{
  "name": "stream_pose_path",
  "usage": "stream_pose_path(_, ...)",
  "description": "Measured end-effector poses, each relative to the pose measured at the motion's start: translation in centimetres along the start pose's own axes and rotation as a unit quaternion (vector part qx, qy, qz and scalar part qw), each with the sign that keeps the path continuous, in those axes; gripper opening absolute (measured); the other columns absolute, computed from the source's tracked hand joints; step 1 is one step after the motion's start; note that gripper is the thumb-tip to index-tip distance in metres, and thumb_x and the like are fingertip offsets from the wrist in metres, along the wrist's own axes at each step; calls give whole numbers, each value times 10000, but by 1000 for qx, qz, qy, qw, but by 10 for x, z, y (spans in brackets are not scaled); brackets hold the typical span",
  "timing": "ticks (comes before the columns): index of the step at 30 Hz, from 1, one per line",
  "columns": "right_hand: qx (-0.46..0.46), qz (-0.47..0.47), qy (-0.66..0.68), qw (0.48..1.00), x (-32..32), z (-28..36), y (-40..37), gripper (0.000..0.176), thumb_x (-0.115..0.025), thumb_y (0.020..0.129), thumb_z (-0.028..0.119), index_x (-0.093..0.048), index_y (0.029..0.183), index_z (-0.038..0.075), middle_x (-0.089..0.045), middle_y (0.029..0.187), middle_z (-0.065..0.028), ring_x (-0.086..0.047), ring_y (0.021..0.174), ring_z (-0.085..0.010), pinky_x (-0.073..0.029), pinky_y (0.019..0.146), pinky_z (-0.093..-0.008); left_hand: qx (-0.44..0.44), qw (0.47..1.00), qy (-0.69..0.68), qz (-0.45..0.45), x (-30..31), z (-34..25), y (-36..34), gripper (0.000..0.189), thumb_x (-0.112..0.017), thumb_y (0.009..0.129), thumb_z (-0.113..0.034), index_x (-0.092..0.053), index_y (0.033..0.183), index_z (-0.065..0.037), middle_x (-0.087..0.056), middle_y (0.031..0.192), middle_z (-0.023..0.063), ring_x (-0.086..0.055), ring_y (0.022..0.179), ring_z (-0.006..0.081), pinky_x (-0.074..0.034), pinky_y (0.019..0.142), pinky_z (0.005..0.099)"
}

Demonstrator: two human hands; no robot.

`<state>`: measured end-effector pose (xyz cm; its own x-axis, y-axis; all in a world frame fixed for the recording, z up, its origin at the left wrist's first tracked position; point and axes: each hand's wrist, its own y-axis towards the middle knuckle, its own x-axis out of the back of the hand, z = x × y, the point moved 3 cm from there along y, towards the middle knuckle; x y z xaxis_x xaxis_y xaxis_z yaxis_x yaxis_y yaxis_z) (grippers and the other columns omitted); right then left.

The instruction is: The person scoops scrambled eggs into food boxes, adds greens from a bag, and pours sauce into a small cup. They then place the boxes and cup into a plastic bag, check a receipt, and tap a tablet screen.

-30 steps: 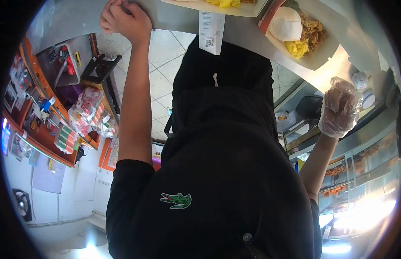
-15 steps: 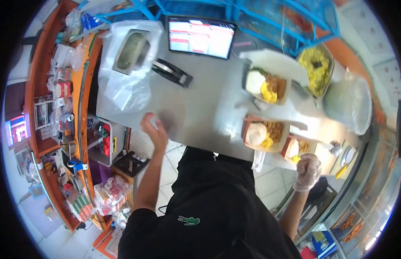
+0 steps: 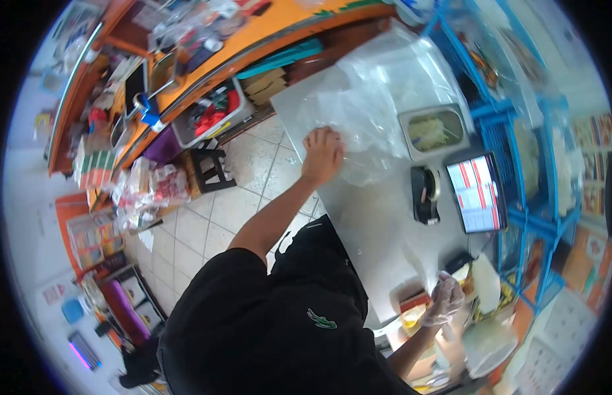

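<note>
My bare left hand (image 3: 324, 155) is at the edge of the metal table (image 3: 378, 243), its fingers curled on a clear plastic bag (image 3: 365, 125). My right hand (image 3: 444, 301), in a clear glove, is beside the open food boxes at the table's lower right, its fingers bent together; what they hold, if anything, is hidden. A box with yellow food (image 3: 413, 317) lies just left of the glove. Another box's white lid (image 3: 485, 284) stands open to its right. A black tape dispenser (image 3: 424, 195) rests between my hands, farther back.
A metal tray of shredded food (image 3: 435, 131) sits on the plastic at the back. Beside the dispenser stands a lit screen (image 3: 476, 194), with blue racks (image 3: 550, 191) behind. Orange shelving (image 3: 253, 49) and a black stool (image 3: 212, 170) are at the left.
The view has turned left. My left hand has moved onto the plastic, its fingers now curled instead of apart. My gloved right hand is now near the boxes at the table's edge.
</note>
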<state>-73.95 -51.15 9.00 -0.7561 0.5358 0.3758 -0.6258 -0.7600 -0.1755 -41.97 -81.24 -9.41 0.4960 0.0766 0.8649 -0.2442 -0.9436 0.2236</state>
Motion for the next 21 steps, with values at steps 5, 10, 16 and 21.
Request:
stream_pose_path(5, 1, 81, 42, 996, -57, -1, 32, 388, -613, 1023, 329, -733, 973, -36, -444, 560, 51, -374, 488, -34, -256, 450, -236, 8, 1000, -10, -2, 3, 7, -2, 348, -589, 949, -274, -553, 1225, -66, -498, 1304, 175, -437, 1269, 390, -323, 1047, 557)
stream_pose_path(10, 72, 171, 32, 982, -143, 64, 68, 323, -631, 1018, 275, -725, 999, -34, -462, 580, 52, -366, 492, -32, -253, 452, -223, 1, 999, -31, -23, 2, 5, -5, 354, -595, 946, -282, -551, 1229, -74, -509, 1292, 158, -440, 1273, 380, -341, 1034, 543)
stream_pose_path(16, 132, 186, 51, 972, -273, 142, 70, 273, -646, 1013, 251, -729, 990, -9, -487, 640, 58, -385, 526, -32, -257, 464, -214, -59, 981, -175, -59, 23, 19, -19, 259, -650, 898, -219, -574, 1125, -119, -533, 1248, 115, -465, 1249, 351, -376, 991, 525)
stream_pose_path(21, 153, 170, 103, 968, -386, 136, 70, 308, -614, 1026, 233, -645, 1242, 15, -524, 690, 26, -436, 528, -42, -317, 447, -195, -121, 916, -376, 73, 67, 103, -38, 195, -658, 889, -186, -593, 1060, -118, -636, 1053, 129, -610, 1067, 343, -468, 903, 465)
